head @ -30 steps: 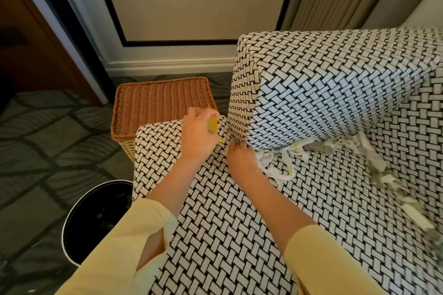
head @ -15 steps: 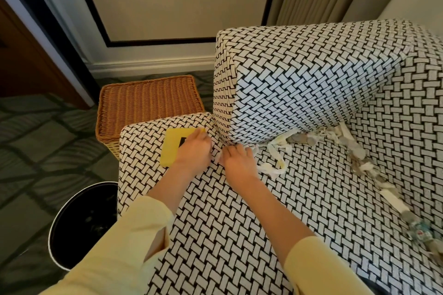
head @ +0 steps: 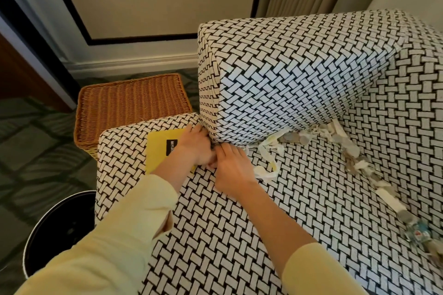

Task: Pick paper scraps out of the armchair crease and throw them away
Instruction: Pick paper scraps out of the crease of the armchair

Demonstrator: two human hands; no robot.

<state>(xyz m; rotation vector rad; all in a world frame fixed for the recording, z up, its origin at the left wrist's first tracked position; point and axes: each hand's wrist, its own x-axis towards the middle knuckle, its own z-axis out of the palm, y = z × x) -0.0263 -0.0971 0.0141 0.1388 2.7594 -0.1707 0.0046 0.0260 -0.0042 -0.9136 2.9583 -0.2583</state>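
Armrest (head: 299, 79) tight over scrap-clogged crease (head: 249, 146)

A brown wicker basket (head: 129, 103) stands on green patterned carpet (head: 36, 141) near the white baseboard (head: 134, 64).

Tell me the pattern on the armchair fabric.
The armchair has a black-and-white basket-weave pattern, clearest in the head view.

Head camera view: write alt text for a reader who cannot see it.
A person's left hand and right hand meet at the front of the crease between a black-and-white armchair seat and armrest, the left hand over a yellow card. White paper scraps trail along the crease; a black bin and wicker basket stand on the floor beside it.
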